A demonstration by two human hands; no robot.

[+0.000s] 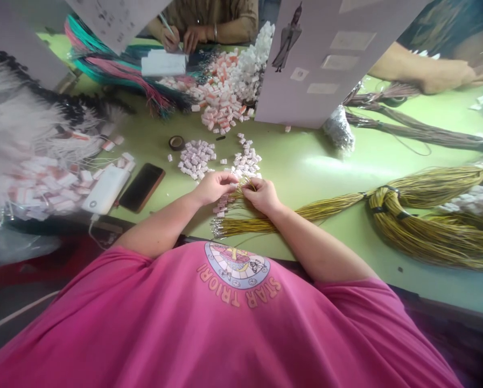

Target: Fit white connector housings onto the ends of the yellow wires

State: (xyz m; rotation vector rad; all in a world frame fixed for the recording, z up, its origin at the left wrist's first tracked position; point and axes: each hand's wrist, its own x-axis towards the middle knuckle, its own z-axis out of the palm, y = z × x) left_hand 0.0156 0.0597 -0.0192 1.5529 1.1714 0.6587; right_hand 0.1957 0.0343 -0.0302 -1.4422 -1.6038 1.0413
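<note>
Left hand (214, 187) and right hand (262, 195) pinch yellow wire ends (243, 186) between fingertips; wire bundle (265, 222) under wrists, white connectors (195, 158) just beyond.

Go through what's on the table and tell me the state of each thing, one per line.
Left hand: pinching yellow wire ends.
Right hand: gripping the same wires.
Yellow wires: bundled, tied with black bands, lying flat.
Phone: screen dark, lying flat.
Power bank: cable plugged in.
Tape roll: lying flat.
White connectors: loose in piles.

green table (330, 167), yellow wire bundles (427, 226), white connectors (196, 159), phone (141, 187), power bank (106, 189)
</note>
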